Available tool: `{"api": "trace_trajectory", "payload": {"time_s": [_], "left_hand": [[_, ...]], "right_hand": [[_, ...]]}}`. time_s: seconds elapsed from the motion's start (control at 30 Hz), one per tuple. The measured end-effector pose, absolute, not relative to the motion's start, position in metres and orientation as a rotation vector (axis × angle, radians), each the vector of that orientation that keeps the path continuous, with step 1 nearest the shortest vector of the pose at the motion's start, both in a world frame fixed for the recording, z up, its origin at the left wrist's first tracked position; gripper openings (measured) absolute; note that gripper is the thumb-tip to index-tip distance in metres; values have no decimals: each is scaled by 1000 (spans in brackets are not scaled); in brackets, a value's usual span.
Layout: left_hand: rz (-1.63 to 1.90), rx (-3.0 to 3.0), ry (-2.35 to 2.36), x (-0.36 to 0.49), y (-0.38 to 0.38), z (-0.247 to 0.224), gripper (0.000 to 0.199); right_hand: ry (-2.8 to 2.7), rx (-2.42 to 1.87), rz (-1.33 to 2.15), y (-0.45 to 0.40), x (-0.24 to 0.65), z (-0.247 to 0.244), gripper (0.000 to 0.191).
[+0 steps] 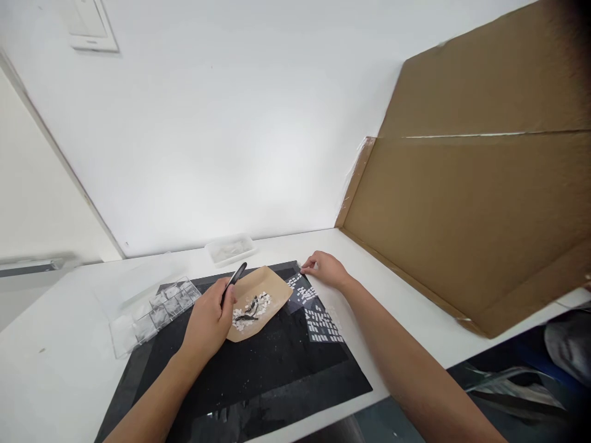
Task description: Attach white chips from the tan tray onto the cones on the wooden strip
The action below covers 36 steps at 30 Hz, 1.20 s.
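My left hand is closed around a slim black pen-like tool, which points up and away; its lower end is hidden by the fingers. Beside that hand, on a black mat, rests a brown paper tray with small white pieces and dark strips inside. My right hand has its thumb and fingers pinched together at the mat's far right corner. What they hold, if anything, I cannot make out. Just below it lie dark sheets with rows of small white pieces.
A clear compartment box sits at the mat's left edge. Against the white wall stands a shallow white container. Large cardboard panels rise on the right, along the white table.
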<state>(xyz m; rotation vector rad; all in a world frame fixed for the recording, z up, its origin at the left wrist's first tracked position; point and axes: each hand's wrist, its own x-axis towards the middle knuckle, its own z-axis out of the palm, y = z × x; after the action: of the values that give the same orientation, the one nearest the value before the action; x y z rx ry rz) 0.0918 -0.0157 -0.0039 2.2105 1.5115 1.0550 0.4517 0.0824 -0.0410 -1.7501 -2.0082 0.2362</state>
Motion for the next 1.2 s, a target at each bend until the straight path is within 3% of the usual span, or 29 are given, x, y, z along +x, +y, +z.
{"api": "trace_trajectory", "payload": {"time_s": [0.4, 0.77, 0.97, 1.2], "left_hand": [[1078, 2022, 1466, 92, -13, -7, 35], [1007, 1664, 1299, 101, -16, -7, 55], [978, 1566, 1195, 104, -18, -12, 52], [933, 1518, 1143, 106, -21, -14, 51]], "right_hand": [[-1958, -1530, 214, 73, 439, -27, 14], [-1849, -1136, 382, 37, 364, -13, 20], [-1881, -942, 428, 15, 335, -9, 15], [-1871, -1007, 256, 7, 323, -14, 15]]}}
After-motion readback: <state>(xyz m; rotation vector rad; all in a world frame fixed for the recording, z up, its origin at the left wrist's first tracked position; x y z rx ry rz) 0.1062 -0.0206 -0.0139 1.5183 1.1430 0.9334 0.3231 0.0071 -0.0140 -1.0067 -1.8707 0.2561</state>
